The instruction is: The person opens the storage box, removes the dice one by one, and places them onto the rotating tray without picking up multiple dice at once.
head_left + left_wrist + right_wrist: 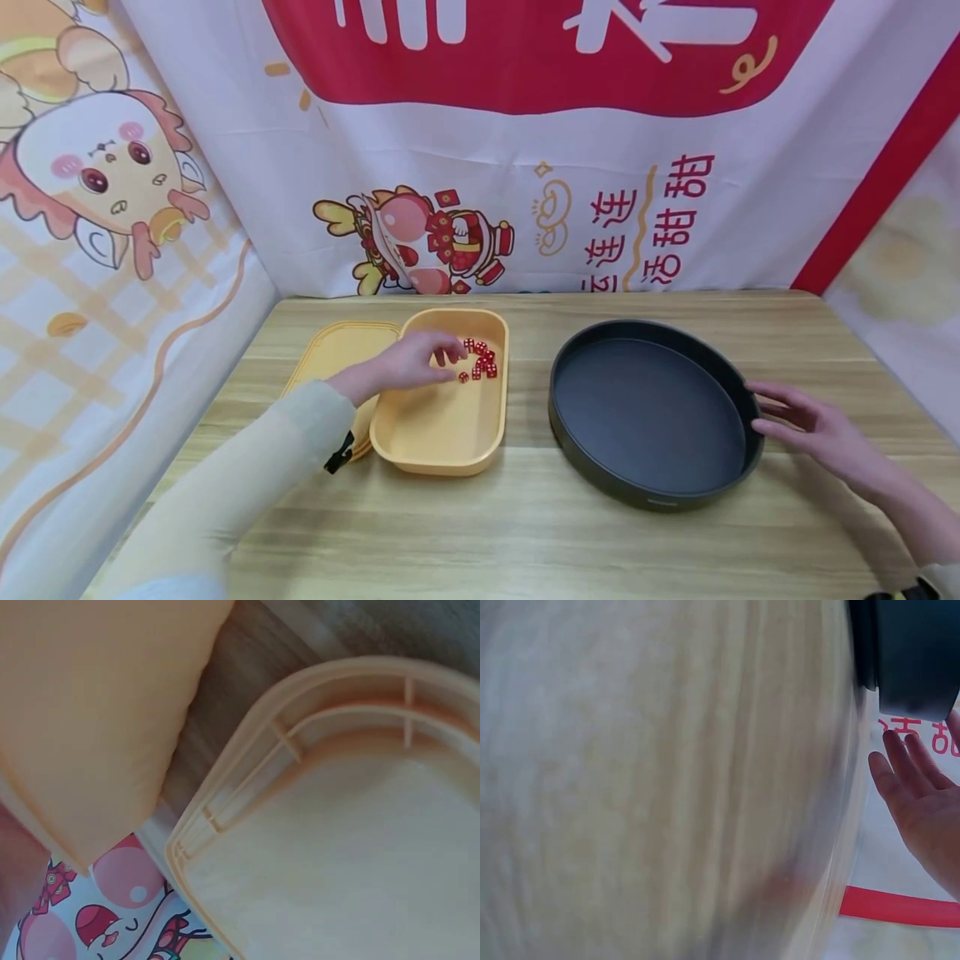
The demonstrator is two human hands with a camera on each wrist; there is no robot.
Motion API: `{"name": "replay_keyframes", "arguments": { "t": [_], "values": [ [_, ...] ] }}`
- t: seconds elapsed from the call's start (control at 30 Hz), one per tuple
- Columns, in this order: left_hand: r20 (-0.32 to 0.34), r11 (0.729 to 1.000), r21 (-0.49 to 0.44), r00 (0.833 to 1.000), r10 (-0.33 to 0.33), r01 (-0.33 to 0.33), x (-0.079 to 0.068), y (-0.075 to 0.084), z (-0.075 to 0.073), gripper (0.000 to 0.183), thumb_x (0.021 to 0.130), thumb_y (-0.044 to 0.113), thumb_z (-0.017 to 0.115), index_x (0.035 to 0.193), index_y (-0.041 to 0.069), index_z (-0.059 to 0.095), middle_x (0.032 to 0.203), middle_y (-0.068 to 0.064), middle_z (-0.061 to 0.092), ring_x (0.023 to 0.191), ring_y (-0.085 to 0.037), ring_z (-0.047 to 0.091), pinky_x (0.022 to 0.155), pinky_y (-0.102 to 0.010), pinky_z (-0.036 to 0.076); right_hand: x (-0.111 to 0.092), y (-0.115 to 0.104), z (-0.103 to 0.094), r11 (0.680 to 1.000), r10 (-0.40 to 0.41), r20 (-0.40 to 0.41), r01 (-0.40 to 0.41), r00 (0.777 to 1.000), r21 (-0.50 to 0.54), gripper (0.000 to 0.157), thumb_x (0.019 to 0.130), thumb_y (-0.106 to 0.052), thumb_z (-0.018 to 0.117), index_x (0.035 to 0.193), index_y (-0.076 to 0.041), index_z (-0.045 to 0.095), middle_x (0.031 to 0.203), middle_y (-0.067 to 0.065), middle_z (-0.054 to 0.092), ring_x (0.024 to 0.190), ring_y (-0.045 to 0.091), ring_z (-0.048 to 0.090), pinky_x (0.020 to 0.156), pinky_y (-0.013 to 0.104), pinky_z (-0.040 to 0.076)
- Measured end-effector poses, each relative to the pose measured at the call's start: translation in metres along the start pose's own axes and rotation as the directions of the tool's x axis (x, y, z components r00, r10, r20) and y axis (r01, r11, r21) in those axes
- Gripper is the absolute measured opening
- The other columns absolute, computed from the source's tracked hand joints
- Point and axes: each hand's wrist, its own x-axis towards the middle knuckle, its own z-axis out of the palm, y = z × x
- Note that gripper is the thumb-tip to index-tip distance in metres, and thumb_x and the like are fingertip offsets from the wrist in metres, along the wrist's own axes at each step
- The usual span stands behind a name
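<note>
Inside a yellow plastic box point(442, 425) lie several small red dice point(482, 364), gathered near its far right side. My left hand point(416, 360) reaches over the box's left wall, thumb and fingers apart beside the dice; no die shows in its grasp. In the left wrist view, the box's outer wall point(97, 712) hides most of that hand. At the right, a round dark grey pan point(652, 408) sits on the table. My right hand point(821, 429) is at the pan's right rim, fingertips at its edge; the right wrist view shows these fingers point(909, 769) spread and nearly straight.
A yellow lid point(337, 354) lies left of the box, partly under it; its ribbed rim point(274, 727) shows in the left wrist view. The wooden table point(465, 533) meets a printed cloth backdrop point(465, 150) at the back, with more cloth at both sides.
</note>
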Motion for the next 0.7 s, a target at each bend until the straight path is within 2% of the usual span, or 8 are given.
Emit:
{"name": "replay_keyframes", "arguments": {
  "t": [0.17, 0.3, 0.53, 0.7],
  "values": [
    [0.034, 0.999, 0.024, 0.999, -0.03, 0.029, 0.001, -0.002, 0.005, 0.031, 0.085, 0.011, 0.073, 0.114, 0.006, 0.066, 0.102, -0.007, 0.065, 0.092, -0.023, 0.061, 0.083, -0.035, 0.05, 0.002, 0.001, 0.003, 1.0, 0.002, 0.007, -0.002, 1.0, -0.016, 0.052, 0.096, -0.002, 0.059, 0.144, -0.003, 0.042, 0.129, -0.024, 0.05, 0.112, -0.012, 0.048, 0.08, 0.015, 0.048],
    [0.045, 0.998, 0.05, 0.998, -0.031, 0.029, 0.003, -0.002, 0.007, 0.032, 0.085, 0.011, 0.073, 0.115, 0.006, 0.066, 0.102, -0.007, 0.065, 0.091, -0.023, 0.061, 0.082, -0.035, 0.05, 0.002, 0.001, 0.003, 1.0, 0.006, 0.029, -0.007, 1.0, 0.018, 0.053, 0.097, -0.002, 0.056, 0.147, -0.003, 0.038, 0.129, -0.024, 0.047, 0.112, -0.01, 0.049, 0.081, 0.017, 0.049],
    [0.094, 0.997, 0.07, 0.994, -0.052, 0.046, 0.009, -0.006, 0.012, 0.029, 0.082, 0.011, 0.075, 0.11, 0.009, 0.067, 0.094, -0.003, 0.065, 0.083, -0.013, 0.06, 0.078, -0.029, 0.049, 0.002, 0.0, 0.002, 0.994, 0.041, 0.075, -0.048, 0.996, 0.096, 0.053, 0.099, -0.003, 0.051, 0.15, -0.007, 0.033, 0.13, -0.021, 0.044, 0.112, -0.006, 0.052, 0.079, 0.024, 0.053],
    [0.107, 0.994, 0.102, 0.993, -0.046, 0.035, 0.014, -0.01, 0.016, 0.023, 0.084, 0.009, 0.073, 0.106, 0.012, 0.068, 0.091, 0.001, 0.065, 0.083, -0.013, 0.059, 0.078, -0.029, 0.048, 0.002, -0.001, 0.002, 0.992, 0.044, 0.084, -0.054, 0.995, 0.116, 0.053, 0.099, -0.002, 0.051, 0.149, -0.006, 0.033, 0.13, -0.019, 0.043, 0.111, -0.005, 0.053, 0.079, 0.026, 0.054]
  ]
}}
